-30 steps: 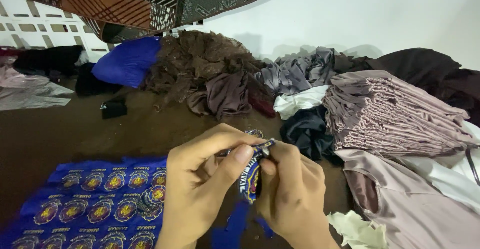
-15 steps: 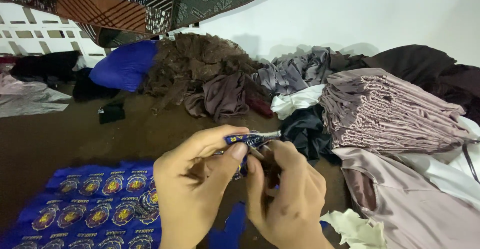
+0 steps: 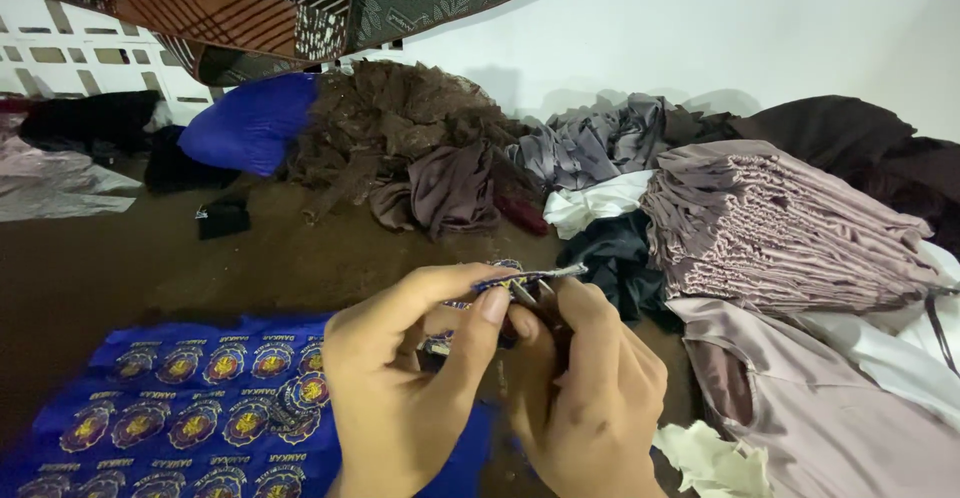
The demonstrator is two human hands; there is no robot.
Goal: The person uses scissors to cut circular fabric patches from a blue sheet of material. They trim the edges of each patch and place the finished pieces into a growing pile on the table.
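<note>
A moment ago the little badge stood up on its edge between my hands, and I could see its round picture. Now it lies flat and I see only its thin side. My hands have stayed in about the same spot, close together.

My left hand (image 3: pixel 405 398) is curled, with the thumb and first finger pinched shut on the small blue badge (image 3: pixel 505 283). My right hand (image 3: pixel 590 398) is closed too, its fingers bent in against the same badge. It also holds a thin silver tool (image 3: pixel 560 273) that pokes out past the badge. I cannot tell what kind of tool it is. The two hands touch each other at the fingertips.

The badge is up in the air, just above the brown floor (image 3: pixel 120 268). Under my left hand lies a blue sheet of badges (image 3: pixel 200 408), all in rows. To my right is a stack of folded pinkish clothes (image 3: pixel 780 218). Further back there is a brown heap of cloth (image 3: pixel 400 128) and a blue bag (image 3: pixel 250 123).
</note>
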